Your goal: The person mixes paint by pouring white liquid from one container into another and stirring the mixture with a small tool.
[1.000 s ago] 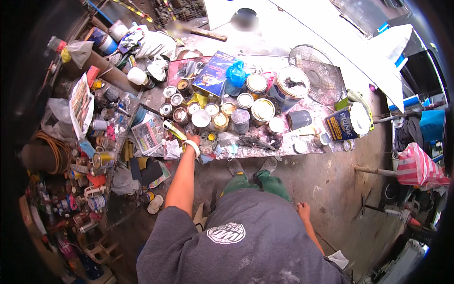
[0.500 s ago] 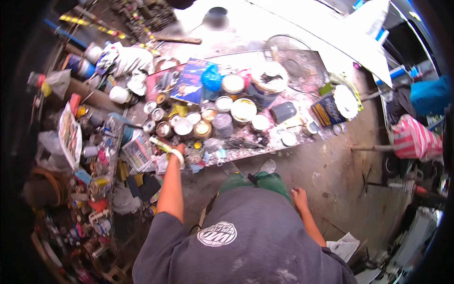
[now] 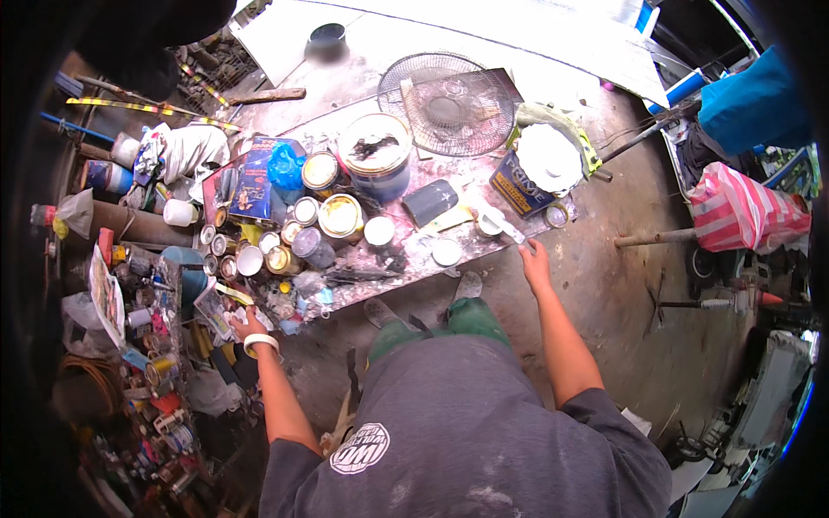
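Observation:
At the table's left front corner, my left hand (image 3: 248,323) is closed around a narrow yellow-green thing (image 3: 234,293), whose kind I cannot make out. A cream-coloured ring (image 3: 262,342) circles that wrist. Across at the right front edge, my right hand (image 3: 534,255) pinches the near end of a flat whitish strip (image 3: 508,226), which looks like a scraper. The strip lies slanted over a small round tin (image 3: 488,226). Beside it are a white lid (image 3: 446,251), a dark grey block-like container (image 3: 430,202) and a large square can (image 3: 523,186) with a white-smeared top.
Many open paint cans crowd the stained table (image 3: 380,289), among them a large bucket (image 3: 376,155). A wire fan guard (image 3: 446,104) lies behind. Jars and scraps fill a shelf on the left. A striped bag (image 3: 747,211) hangs at the right by a pole (image 3: 656,237).
My right hand has risen from my side to the whitish strip at the table edge. My left hand has drawn back with the yellow-green thing. The view has turned rightward.

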Motion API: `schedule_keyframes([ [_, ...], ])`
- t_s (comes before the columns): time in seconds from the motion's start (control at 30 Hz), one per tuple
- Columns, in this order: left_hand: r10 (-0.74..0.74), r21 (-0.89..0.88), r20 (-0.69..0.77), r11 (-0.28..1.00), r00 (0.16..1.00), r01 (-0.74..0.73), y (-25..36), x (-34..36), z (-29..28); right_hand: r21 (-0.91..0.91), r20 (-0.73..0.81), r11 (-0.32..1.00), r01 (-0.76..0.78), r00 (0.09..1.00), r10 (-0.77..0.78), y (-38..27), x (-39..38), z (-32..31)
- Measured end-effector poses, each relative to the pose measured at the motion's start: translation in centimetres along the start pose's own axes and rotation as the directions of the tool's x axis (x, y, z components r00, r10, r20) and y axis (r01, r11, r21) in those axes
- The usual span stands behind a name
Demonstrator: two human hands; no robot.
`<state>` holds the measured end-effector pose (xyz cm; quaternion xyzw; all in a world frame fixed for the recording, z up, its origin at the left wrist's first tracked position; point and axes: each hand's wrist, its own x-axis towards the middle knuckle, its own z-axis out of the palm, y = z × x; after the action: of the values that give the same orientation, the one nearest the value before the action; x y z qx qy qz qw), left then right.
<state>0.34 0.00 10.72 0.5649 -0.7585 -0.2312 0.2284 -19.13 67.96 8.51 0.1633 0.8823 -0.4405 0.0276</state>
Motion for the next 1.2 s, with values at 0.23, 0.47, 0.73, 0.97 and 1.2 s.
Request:
schedule_keyframes([
  [0.23,0.223,-0.133,0.085,0.968,0.971,-0.211,7.7,-19.0,0.6,0.234,0.672,0.726,-0.646,0.648,0.360,-0.2,6.2,-1.0],
  [0.47,0.203,-0.387,0.408,0.922,0.890,-0.033,15.3,-31.5,8.0,0.347,0.689,0.764,-0.544,0.701,0.186,-2.1,5.7,-4.0],
  [0.73,0.038,-0.302,0.311,0.951,0.950,0.061,19.2,-31.9,21.2,0.422,0.509,0.846,-0.326,0.858,0.076,-6.6,2.8,-13.4],
  [0.97,-0.030,-0.122,0.119,0.992,0.992,0.045,17.4,-29.6,25.4,0.455,0.437,0.834,-0.314,0.894,0.098,-7.3,0.7,-16.8],
  [1.2,-0.014,-0.154,0.229,0.987,0.973,0.051,18.4,-29.1,24.4,0.450,0.392,0.842,-0.298,0.913,0.113,-6.2,0.4,-16.4],
])
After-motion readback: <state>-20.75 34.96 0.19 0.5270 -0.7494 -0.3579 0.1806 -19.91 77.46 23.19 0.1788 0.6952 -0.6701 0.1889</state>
